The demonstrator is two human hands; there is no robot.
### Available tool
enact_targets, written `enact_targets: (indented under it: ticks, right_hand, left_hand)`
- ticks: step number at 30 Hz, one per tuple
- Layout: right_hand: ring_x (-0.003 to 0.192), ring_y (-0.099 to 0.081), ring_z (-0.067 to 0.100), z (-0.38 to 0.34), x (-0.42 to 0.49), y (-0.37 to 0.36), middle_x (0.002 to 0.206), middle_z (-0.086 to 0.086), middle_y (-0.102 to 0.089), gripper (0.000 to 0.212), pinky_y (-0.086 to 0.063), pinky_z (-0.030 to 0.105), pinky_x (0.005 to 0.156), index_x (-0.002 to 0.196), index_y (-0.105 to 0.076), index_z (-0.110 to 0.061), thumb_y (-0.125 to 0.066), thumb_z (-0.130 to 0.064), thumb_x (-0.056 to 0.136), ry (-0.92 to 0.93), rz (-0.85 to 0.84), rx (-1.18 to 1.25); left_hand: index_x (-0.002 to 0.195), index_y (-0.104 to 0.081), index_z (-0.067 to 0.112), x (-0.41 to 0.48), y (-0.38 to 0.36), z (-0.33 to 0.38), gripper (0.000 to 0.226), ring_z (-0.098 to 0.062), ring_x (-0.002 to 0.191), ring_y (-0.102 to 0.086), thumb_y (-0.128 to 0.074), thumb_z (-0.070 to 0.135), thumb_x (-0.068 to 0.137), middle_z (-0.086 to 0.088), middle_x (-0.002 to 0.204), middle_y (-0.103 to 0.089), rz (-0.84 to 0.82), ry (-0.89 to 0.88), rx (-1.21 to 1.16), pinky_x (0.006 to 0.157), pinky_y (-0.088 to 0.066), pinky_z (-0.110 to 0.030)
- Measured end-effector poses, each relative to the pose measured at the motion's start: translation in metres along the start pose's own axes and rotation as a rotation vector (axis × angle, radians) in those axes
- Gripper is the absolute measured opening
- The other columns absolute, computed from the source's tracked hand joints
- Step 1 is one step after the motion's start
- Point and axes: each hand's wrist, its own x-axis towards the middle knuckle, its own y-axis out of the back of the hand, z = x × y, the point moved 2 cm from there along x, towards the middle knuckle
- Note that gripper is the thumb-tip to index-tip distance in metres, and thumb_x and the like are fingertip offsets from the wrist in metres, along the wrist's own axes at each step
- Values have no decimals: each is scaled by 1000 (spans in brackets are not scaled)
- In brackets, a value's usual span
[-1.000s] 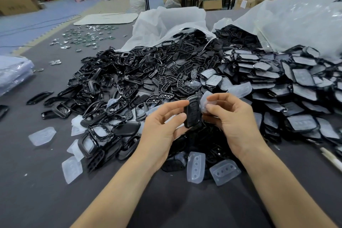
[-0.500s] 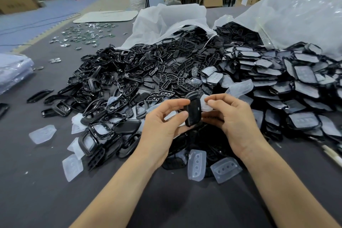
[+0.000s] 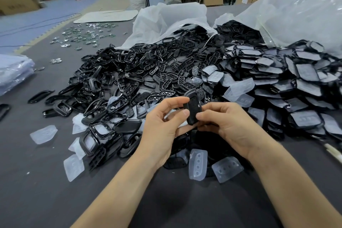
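Now the black shell stands nearly upright and edge-on between both hands, held just above the near edge of the heap of black frames and clear of the worktop. The left hand pinches it from the left, thumb low on its face and forefinger curled over the upper part. The right hand meets it from the other side, its fingers pressed against the shell's right edge.

A second ago a pale translucent piece showed between the shell and the right fingers. Half a second ago it was still there, though smaller. Only a small light fleck remains at the shell's right edge, and the right fingertips have closed in to where the piece was. The shell itself has hardly moved.

It seems the soft pad has gone into the shell, though the edge-on view hides the inside, so I cannot tell whether it sits flush. If it does, this piece is nearly done: a last squeeze round the rim, a look at the button side, then onto a pile.

More loose translucent pads lie on the worktop just below the hands. Film-covered backs are stacked to the right, spilling from a clear plastic bag.
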Motion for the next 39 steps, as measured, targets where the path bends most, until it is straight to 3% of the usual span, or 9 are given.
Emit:
enact_targets:
  ticks: [13,17,20,23,26,29,34,37,39]
  right_hand:
    - [57,-61,11,5,4,-1,63,4,-68,28,-49,19,56,60,-70,-15,-64,1,82,37,122,-190]
    - [57,-57,11,4,3,-4,60,3,-64,22,-48,18,57,62,-70,-13,-64,-1,80,48,83,-269]
    - [58,-56,12,1,2,-4,62,6,-63,16,-48,19,59,67,-69,-7,-61,0,80,50,47,-314]
    - [63,-57,16,-4,1,-2,68,10,-64,16,-50,22,61,73,-68,1,-57,4,83,69,33,-202]
    - [63,-63,13,-7,-1,-6,66,4,-67,36,-53,20,58,60,-71,-10,-53,7,86,96,-19,-42]
    - [62,-62,9,-6,0,-8,66,4,-65,41,-53,20,56,57,-73,-14,-52,4,88,102,-19,34]
    - [56,-60,13,-3,4,1,71,11,-65,14,-53,22,52,69,-74,-8,-65,-14,77,52,97,198]
    - [54,-60,10,-1,5,5,71,11,-68,18,-53,21,52,74,-75,-5,-67,-21,70,10,95,296]
    - [55,-60,9,-2,6,5,71,10,-66,20,-53,20,54,74,-76,-5,-68,-23,70,2,90,331]
  left_hand:
    - [95,-66,15,-1,0,-1,26,-10,83,-70,-57,-9,89,1,87,-73,3,-23,111,69,-59,-31]
    - [104,-67,24,1,4,-3,26,-14,84,-67,-63,3,90,-8,91,-68,71,11,132,65,-57,-30]
    - [98,-69,13,2,6,-1,11,-11,72,-65,-65,14,89,-6,80,-68,54,48,175,64,-56,-24]
    - [89,-70,8,2,6,0,18,-13,73,-65,-65,23,79,-10,83,-70,2,97,55,67,-56,-24]
    - [79,-72,11,3,5,3,15,-17,75,-66,-64,24,75,-11,84,-70,-15,69,-27,69,-56,-25]
    - [83,-68,6,1,3,4,18,-12,70,-67,-63,22,75,-6,76,-72,-9,31,-45,68,-56,-23]
    - [84,-61,5,-1,-1,1,15,-14,74,-70,-66,12,72,-7,77,-73,-31,67,-148,71,-57,-24]
    - [90,-61,0,-1,-2,-1,22,-15,81,-72,-66,9,71,-7,76,-71,-60,132,-209,72,-57,-23]
    - [79,-66,5,0,-1,2,10,-16,84,-72,-66,13,73,-11,85,-73,-86,149,-204,72,-56,-23]
